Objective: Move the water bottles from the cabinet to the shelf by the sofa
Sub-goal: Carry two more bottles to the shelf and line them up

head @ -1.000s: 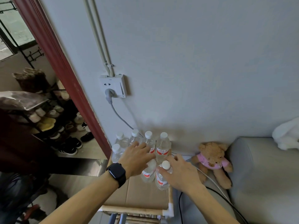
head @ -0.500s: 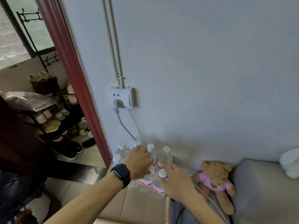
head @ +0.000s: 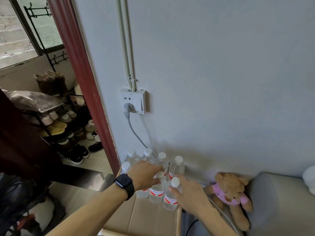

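Against a pale wall, a cardboard-topped shelf (head: 150, 220) stands beside the sofa (head: 281, 201), with the bottles (head: 177, 166) packed upright at its back. The front-right bottle (head: 170, 200) stands at the shelf's very edge. A clumsy release could tip it into the gap by the sofa, or topple its close neighbours. The right hand (head: 190, 193) grips that bottle from the right. The left hand (head: 144, 174) curls round the neck of the front-middle bottle (head: 156, 193), just beside it.
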The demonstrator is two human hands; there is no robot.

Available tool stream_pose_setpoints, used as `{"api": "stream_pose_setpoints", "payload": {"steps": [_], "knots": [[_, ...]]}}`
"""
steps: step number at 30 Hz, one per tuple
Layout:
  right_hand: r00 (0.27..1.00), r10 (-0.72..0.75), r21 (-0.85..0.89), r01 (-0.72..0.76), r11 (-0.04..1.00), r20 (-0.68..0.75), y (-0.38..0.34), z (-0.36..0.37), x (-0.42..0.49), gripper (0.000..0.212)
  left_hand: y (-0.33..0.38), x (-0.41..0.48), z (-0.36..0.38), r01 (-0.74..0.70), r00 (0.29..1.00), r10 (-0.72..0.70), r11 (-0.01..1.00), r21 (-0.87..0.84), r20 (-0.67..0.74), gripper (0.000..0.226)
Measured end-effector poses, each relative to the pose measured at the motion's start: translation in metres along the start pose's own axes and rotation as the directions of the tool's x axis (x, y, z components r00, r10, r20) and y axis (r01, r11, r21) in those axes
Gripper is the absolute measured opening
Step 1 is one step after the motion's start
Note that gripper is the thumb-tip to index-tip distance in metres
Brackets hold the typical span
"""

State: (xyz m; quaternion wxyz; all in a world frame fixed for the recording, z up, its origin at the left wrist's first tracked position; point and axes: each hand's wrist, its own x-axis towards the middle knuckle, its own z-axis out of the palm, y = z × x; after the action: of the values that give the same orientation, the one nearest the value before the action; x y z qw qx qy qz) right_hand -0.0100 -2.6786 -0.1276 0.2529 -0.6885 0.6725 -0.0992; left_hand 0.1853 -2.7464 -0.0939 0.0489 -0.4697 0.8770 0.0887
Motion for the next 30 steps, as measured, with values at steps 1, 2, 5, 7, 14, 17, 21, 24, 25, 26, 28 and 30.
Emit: {"api": "stream_pose_setpoints", "payload": {"steps": [1,2,5,7,14,17,21,24,25,26,28,30], "knots": [[1.0,-0.001,0.005,0.001,1.0,-0.008,0.0,-0.001,0.001,0.041,0.0,0.0,0.0,0.001,1.0,-0.001,1.0,-0.007,0.009,0.037],[1.0,0.0,0.01,0.0,1.0,-0.021,0.0,-0.002,0.002,0.04,-0.001,0.0,-0.001,0.0,1.0,0.001,1.0,-0.017,0.019,0.037],[0.998,0.017,0.059,-0.013,0.998,-0.067,-0.003,0.001,0.003,0.038,-0.001,0.002,-0.003,0.003,0.999,0.0,0.998,-0.058,0.037,0.037],[0.996,0.031,0.091,-0.022,0.996,-0.09,-0.004,0.005,0.004,0.035,-0.003,0.002,-0.005,0.006,0.999,-0.004,0.997,-0.073,0.036,0.036],[0.999,-0.003,0.02,0.004,1.0,-0.053,0.004,-0.003,0.002,0.05,-0.005,0.0,0.003,-0.009,1.0,0.009,0.998,-0.061,-0.003,0.044],[0.988,-0.046,0.02,0.049,0.999,-0.149,0.006,-0.009,-0.001,0.037,-0.004,0.0,0.004,-0.006,0.999,0.002,0.997,-0.072,-0.054,0.047],[0.983,-0.077,-0.033,0.072,0.997,-0.167,0.003,-0.011,0.002,0.028,-0.003,0.002,0.001,-0.04,0.996,0.04,0.999,-0.003,-0.083,0.042],[0.981,-0.078,-0.06,0.068,0.996,-0.179,-0.001,-0.01,0.005,0.028,-0.001,0.004,-0.003,-0.029,0.994,0.033,0.999,0.043,-0.106,0.04],[0.981,-0.077,-0.057,0.068,0.996,-0.177,-0.001,-0.009,0.005,0.029,0.0,0.004,-0.003,-0.023,0.993,0.028,0.999,0.045,-0.114,0.04],[0.983,-0.075,-0.055,0.067,0.996,-0.17,0.0,-0.008,0.005,0.029,0.001,0.004,-0.003,-0.018,0.993,0.023,0.999,0.045,-0.112,0.039],[0.984,-0.077,-0.047,0.07,0.996,-0.162,0.002,-0.006,0.004,0.03,0.001,0.003,-0.001,-0.011,0.994,0.015,0.999,0.039,-0.107,0.037],[0.982,-0.078,-0.03,0.074,0.997,-0.173,0.004,-0.005,0.003,0.03,0.001,0.002,-0.001,0.002,0.994,0.002,0.999,0.036,-0.108,0.037]]}}
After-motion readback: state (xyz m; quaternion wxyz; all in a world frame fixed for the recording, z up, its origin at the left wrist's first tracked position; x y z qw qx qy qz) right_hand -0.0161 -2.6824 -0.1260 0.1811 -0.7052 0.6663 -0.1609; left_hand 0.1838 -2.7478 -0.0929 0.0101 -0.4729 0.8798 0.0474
